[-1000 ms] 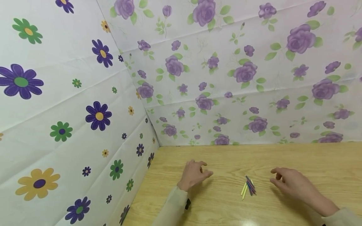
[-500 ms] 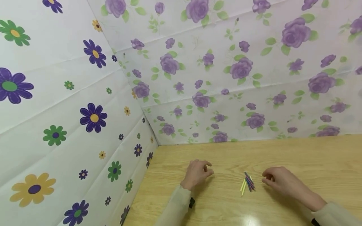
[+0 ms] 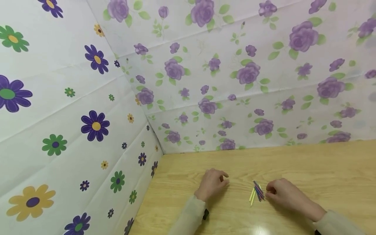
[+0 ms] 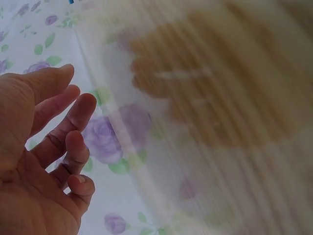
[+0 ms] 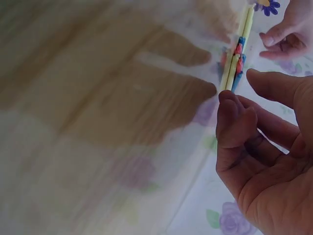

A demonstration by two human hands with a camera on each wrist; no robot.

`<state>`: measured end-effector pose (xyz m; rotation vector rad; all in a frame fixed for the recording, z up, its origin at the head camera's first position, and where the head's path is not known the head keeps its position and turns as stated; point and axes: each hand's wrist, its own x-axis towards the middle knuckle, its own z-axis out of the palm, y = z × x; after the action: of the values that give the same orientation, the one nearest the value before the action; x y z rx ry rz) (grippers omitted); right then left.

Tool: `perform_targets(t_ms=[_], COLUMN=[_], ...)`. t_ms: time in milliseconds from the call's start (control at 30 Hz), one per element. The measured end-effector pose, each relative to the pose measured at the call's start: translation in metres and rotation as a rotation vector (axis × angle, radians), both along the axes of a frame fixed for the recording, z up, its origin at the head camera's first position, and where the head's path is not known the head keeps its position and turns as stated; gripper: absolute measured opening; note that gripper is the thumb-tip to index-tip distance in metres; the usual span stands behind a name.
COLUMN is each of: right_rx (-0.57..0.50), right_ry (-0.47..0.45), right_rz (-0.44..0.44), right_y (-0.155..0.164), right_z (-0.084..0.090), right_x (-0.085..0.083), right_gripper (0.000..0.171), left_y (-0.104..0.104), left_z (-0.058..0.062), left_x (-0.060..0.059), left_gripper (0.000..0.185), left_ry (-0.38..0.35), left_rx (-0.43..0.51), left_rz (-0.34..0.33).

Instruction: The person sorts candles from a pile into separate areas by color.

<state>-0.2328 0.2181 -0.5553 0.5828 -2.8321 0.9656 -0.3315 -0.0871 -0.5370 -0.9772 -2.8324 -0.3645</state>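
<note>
A small pile of thin sticks, yellow, blue and reddish, lies on the wooden table. From the right, my right hand comes up to it, fingertips right at the pile's edge. In the right wrist view the thumb stands apart from the bent fingers, and the sticks show beyond the fingertips. My left hand hovers over the table left of the pile, a short gap away. Its fingers are loosely bent with nothing between them.
A white sheet with purple roses hangs behind the table. Along the left side stands another sheet with coloured daisies. Both sleeves are pale, with a dark band at the left wrist.
My right hand has moved left, from well apart to the pile's edge. My left hand has shifted slightly right towards the pile. The sticks lie as before; the head view has turned a little.
</note>
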Motion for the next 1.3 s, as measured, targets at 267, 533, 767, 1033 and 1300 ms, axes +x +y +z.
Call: perform_targets(t_ms=[267,533,767,1033,1300], right_rx=[-0.025,-0.016,-0.022,-0.033,-0.030], right_ry=[-0.038,-0.060,-0.054,-0.073,-0.082], right_rz=[0.000,-0.065,-0.098,-0.110,-0.118], right_y=[-0.012,-0.023,-0.027,-0.028,-0.027], right_z=[0.003,0.002,0.001,0.000,-0.002], right_x=[0.001,-0.002,-0.004,-0.003,-0.004], right_gripper=[0.013,0.018,0.026,0.026,0.027], left_y=[0.014,0.026,0.034,0.041,0.060], left_z=[0.000,0.001,0.001,0.001,0.004], left_x=[0.003,0.007,0.009,0.009,0.003], left_gripper=[0.015,0.015,0.015,0.018,0.021], left_ry=[-0.029,-0.071,-0.083,-0.088,-0.086], left_rx=[-0.005,0.000,-0.025,-0.037,-0.079], left_rz=[-0.065,-0.083,-0.088,-0.145,-0.190])
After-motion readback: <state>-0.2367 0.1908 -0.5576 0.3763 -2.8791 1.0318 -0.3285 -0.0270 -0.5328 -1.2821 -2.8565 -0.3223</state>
